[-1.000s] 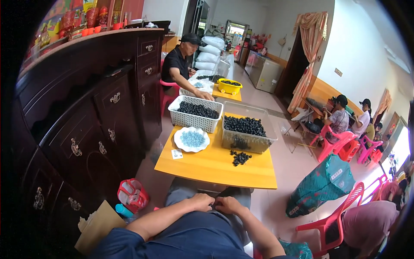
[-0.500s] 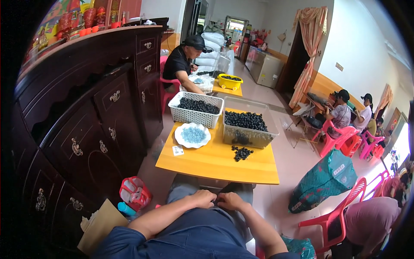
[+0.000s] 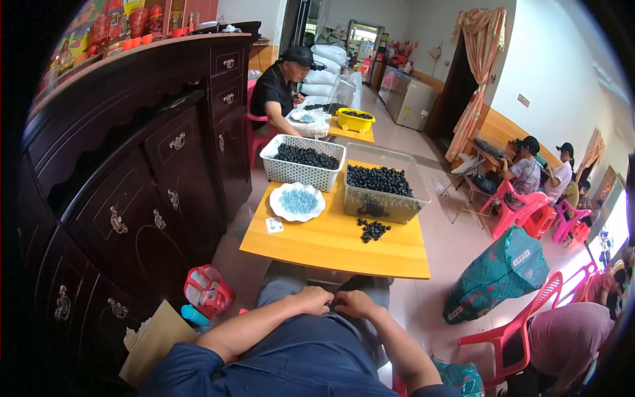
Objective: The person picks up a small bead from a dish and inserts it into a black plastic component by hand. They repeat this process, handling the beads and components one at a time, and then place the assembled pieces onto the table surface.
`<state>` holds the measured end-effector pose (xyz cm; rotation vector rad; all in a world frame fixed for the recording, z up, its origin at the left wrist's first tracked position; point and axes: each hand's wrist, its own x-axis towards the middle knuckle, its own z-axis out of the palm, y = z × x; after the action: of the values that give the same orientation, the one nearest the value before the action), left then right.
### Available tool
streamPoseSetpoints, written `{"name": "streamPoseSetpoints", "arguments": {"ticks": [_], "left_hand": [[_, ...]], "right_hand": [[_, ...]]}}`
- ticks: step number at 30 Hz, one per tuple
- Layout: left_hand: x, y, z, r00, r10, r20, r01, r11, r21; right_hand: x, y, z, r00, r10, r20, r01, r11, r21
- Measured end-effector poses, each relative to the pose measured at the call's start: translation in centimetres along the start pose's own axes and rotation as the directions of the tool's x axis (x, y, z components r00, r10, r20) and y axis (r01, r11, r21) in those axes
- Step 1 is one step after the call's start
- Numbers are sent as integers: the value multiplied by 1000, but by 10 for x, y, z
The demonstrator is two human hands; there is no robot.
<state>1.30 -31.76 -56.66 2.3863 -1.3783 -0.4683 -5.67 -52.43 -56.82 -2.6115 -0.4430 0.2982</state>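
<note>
My left hand (image 3: 313, 300) and my right hand (image 3: 356, 304) are close together over my lap, below the near edge of the yellow table (image 3: 317, 255). Both have their fingers curled inward, and whatever they hold is hidden or too small to name. On the table, a white scalloped plate (image 3: 320, 207) holds small clear-blue pieces. Behind it stands a white perforated basket (image 3: 301, 177) of small black round parts. A clear plastic bin (image 3: 390, 210) holds more of these, and a loose pile of black parts (image 3: 374, 231) lies before it.
A small white card (image 3: 274, 225) lies beside the plate. Across the table sits a person in black (image 3: 270, 99), near a yellow tub (image 3: 355, 122). Dark cabinets (image 3: 132, 178) line the left. A green bag (image 3: 496, 274) and pink chair (image 3: 489, 341) stand right; a red basket (image 3: 208, 291) is left.
The view has shifted slightly, so the table sits a little higher. My hands stay together over my lap, almost unmoved. The person across has lifted their head a little.
</note>
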Motion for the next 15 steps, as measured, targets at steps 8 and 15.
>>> {"name": "streamPoseSetpoints", "arguments": {"ticks": [8, 15], "left_hand": [[1, 0, -3, 1000, 7, 30, -7, 1000, 13], [1, -2, 2, 1000, 9, 26, -10, 1000, 13]], "right_hand": [[0, 1, 0, 1000, 6, 4, -6, 1000, 19], [0, 0, -1, 999, 38, 11, -38, 999, 26]]}}
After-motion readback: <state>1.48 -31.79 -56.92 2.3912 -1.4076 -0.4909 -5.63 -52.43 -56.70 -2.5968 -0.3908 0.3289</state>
